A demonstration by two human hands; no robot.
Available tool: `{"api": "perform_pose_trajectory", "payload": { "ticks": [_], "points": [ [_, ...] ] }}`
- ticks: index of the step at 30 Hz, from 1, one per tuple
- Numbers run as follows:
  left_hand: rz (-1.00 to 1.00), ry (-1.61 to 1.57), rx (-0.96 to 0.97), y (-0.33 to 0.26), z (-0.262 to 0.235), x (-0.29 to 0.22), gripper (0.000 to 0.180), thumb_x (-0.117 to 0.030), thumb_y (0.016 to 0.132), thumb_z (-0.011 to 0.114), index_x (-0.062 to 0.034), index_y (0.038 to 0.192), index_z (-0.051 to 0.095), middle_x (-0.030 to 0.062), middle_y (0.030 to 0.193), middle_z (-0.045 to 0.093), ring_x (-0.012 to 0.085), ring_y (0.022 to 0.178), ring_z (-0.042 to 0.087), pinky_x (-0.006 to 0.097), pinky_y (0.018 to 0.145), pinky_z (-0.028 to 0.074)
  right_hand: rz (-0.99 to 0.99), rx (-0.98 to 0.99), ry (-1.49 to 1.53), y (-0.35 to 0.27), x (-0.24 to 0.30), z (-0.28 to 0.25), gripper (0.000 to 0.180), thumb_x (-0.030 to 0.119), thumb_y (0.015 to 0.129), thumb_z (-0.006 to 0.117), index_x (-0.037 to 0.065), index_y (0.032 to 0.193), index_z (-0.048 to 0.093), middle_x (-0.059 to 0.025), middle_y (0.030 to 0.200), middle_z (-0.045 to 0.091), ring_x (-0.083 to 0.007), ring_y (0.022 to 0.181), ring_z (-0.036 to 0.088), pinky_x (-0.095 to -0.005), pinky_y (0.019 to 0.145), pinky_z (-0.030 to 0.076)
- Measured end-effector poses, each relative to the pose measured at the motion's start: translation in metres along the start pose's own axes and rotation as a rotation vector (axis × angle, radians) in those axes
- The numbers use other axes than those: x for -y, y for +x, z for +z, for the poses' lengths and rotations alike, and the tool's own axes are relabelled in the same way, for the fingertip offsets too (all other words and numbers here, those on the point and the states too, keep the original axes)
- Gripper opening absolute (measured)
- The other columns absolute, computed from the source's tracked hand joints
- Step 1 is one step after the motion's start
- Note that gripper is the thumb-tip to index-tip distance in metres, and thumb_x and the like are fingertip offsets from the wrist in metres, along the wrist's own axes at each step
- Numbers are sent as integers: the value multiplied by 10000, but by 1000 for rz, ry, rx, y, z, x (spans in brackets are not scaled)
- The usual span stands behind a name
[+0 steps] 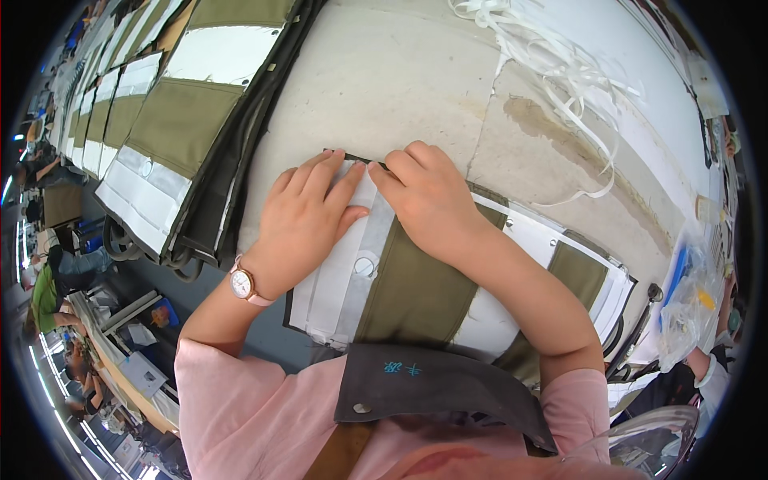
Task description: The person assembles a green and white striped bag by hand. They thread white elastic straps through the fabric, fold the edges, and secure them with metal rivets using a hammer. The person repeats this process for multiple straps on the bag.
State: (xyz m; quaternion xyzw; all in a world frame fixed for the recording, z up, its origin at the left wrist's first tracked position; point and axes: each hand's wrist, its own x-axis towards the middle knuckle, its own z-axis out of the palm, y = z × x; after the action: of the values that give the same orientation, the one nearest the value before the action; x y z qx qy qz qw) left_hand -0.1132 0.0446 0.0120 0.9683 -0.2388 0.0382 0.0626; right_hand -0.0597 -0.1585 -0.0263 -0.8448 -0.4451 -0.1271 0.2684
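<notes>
Left hand (308,212) and right hand (424,196) flat, pressing panel (400,288) far edge, stack (188,136) left, bare bench (392,80) beyond

Pink short sleeves, a dark grey apron bib, and a pink-strapped wristwatch (242,284) on the left wrist

Flat fabric panel (416,288), olive green with white and pale grey bands, small round fitting on the grey band, lying on the worn tabletop at its near edge, its far end pressed under both hands
</notes>
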Motion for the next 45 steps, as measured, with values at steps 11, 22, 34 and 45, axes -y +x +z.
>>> {"api": "perform_pose_trajectory", "payload": {
  "ticks": [11,22,34,45],
  "points": [
    [-24,-51,22,8,-2,4,478,-259,865,719,-46,1279,612,125,1252,608,315,1115,597,419,934,486,135,92,-21,5,8,-2,350,61,747,657,11,1090,710,-69,912,525,-239,879,512,-347,756,451],
    [16,-153,-8,-1,1,-18,486,-249,887,686,-57,1326,601,154,1235,573,352,1105,561,467,990,449,508,177,212,4,-1,-30,57,36,820,629,-5,850,604,-185,843,626,-369,818,631,-463,744,499],
    [49,-13,25,8,4,-21,538,-325,873,705,-151,1370,594,134,1178,533,285,1091,531,452,963,432,528,55,143,7,1,-11,93,90,779,679,24,796,617,-115,806,602,-303,803,605,-428,759,457],
    [62,16,-35,7,10,-19,559,-333,865,716,-125,1365,577,130,1159,539,282,1068,543,425,940,447,376,-43,143,3,1,1,96,40,756,669,31,833,613,-110,873,566,-290,866,558,-400,793,438]
  ]
}}
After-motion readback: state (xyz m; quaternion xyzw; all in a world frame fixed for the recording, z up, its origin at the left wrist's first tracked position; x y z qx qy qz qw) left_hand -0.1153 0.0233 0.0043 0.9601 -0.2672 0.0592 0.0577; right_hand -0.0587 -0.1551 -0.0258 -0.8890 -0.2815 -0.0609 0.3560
